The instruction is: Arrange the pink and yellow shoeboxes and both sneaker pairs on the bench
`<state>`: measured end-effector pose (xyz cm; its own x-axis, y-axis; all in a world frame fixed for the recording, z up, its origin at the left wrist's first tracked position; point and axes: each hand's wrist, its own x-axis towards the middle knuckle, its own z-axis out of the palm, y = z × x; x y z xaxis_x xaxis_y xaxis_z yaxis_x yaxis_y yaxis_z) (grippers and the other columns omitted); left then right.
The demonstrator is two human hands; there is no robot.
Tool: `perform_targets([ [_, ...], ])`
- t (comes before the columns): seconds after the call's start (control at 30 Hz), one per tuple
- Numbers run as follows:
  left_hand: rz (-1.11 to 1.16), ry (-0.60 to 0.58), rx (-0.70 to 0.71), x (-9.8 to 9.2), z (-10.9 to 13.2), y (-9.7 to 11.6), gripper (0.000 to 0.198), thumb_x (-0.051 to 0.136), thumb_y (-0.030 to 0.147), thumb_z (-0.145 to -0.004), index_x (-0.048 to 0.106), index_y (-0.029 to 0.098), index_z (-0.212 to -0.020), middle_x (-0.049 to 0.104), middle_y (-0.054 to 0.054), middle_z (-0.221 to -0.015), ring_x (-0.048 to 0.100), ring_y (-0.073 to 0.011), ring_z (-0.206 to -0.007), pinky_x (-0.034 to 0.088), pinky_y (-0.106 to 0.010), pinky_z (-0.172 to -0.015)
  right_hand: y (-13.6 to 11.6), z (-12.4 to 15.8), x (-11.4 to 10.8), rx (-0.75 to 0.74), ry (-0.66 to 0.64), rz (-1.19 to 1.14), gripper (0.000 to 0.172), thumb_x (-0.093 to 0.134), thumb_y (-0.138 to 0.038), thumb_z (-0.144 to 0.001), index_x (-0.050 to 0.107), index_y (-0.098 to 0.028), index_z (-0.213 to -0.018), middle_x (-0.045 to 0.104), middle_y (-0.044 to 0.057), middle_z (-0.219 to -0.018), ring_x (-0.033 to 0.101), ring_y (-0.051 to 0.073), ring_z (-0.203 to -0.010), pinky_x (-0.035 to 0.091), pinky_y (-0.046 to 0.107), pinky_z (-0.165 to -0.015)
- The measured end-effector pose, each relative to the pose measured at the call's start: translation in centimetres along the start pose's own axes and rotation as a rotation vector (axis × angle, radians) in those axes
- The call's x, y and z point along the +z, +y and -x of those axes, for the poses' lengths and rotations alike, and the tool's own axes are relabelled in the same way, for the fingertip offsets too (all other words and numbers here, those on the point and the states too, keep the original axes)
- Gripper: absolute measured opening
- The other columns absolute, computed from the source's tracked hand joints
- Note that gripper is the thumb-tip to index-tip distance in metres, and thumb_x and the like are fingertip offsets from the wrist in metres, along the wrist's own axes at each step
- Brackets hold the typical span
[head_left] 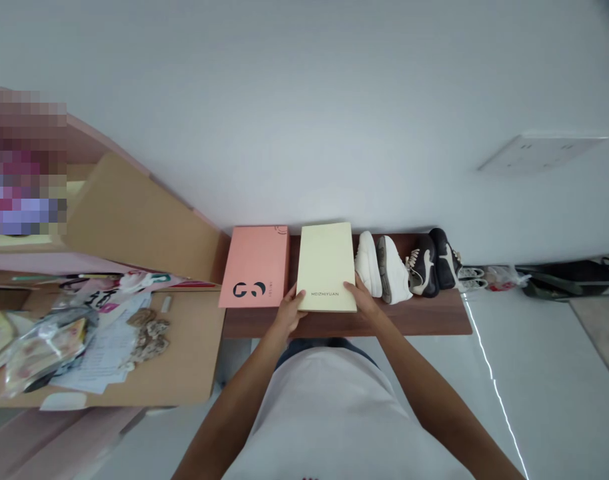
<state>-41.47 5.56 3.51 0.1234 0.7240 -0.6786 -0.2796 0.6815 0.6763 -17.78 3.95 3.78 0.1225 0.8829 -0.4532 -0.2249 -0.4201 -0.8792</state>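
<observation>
Between my two hands is a pale yellow box [326, 260] marked "MEIZHIYUAN", over the dark wooden shelf top [334, 325]. My left hand [289, 312] grips its lower left edge, thumb on the top face and fingers partly hidden below. On the lower right edge, my right hand [361, 299] holds it the same way. Left of it lies a pink box [257, 260] with dark lettering. To its right stand a pair of white shoes [368, 267], then a pair of black sneakers [424, 267] with light laces.
A wooden desk [192, 347] at left bears papers [104, 353], a clear plastic bag [49, 347] and patterned scrunchies [152, 337]. A cardboard-coloured panel [139, 220] rises behind it. A wall socket plate [542, 152] is at right. Beyond the shelf top lie more shoes [472, 279] and a black bag [567, 279].
</observation>
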Motion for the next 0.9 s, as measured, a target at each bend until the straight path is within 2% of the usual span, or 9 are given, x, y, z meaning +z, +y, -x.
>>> perform_targets([
  [0.17,-0.031,0.067,0.063,0.3,0.1,0.3,0.078,0.083,0.047,-0.076,0.054,0.033,-0.147,0.068,-0.010,-0.134,0.069,-0.0239,-0.102,0.053,-0.034,-0.077,0.7,-1.2,0.0,0.102,0.008,-0.017,0.059,0.067,-0.039,-0.086,0.051,-0.026,-0.142,0.070,0.008,-0.132,0.067,0.028,-0.119,0.055,0.047,-0.106],
  [0.33,-0.066,0.134,0.077,0.6,0.1,-0.2,0.073,0.079,0.044,-0.081,0.052,0.035,-0.149,0.065,-0.009,-0.140,0.068,-0.0246,-0.107,0.053,-0.034,-0.076,1.6,-2.3,-0.1,0.156,-0.008,0.003,0.048,0.065,-0.034,-0.088,0.055,-0.024,-0.134,0.072,0.009,-0.126,0.070,0.027,-0.115,0.054,0.051,-0.106],
  [0.57,-0.083,0.186,0.075,0.8,-0.3,-1.0,0.067,0.074,0.037,-0.086,0.051,0.033,-0.149,0.065,-0.010,-0.139,0.069,-0.0248,-0.107,0.055,-0.032,-0.073,1.9,-2.7,-0.1,0.176,-0.051,0.005,0.041,0.063,-0.031,-0.091,0.057,-0.022,-0.131,0.074,0.010,-0.122,0.071,0.026,-0.113,0.054,0.050,-0.106],
  [0.9,-0.088,0.259,0.048,0.9,-1.5,-1.2,0.063,0.071,0.034,-0.087,0.052,0.034,-0.148,0.068,-0.009,-0.133,0.070,-0.0215,-0.099,0.056,-0.032,-0.075,2.2,-3.9,0.4,0.237,-0.005,0.018,0.036,0.063,-0.026,-0.090,0.056,-0.022,-0.125,0.074,0.011,-0.122,0.071,0.025,-0.112,0.053,0.050,-0.107],
])
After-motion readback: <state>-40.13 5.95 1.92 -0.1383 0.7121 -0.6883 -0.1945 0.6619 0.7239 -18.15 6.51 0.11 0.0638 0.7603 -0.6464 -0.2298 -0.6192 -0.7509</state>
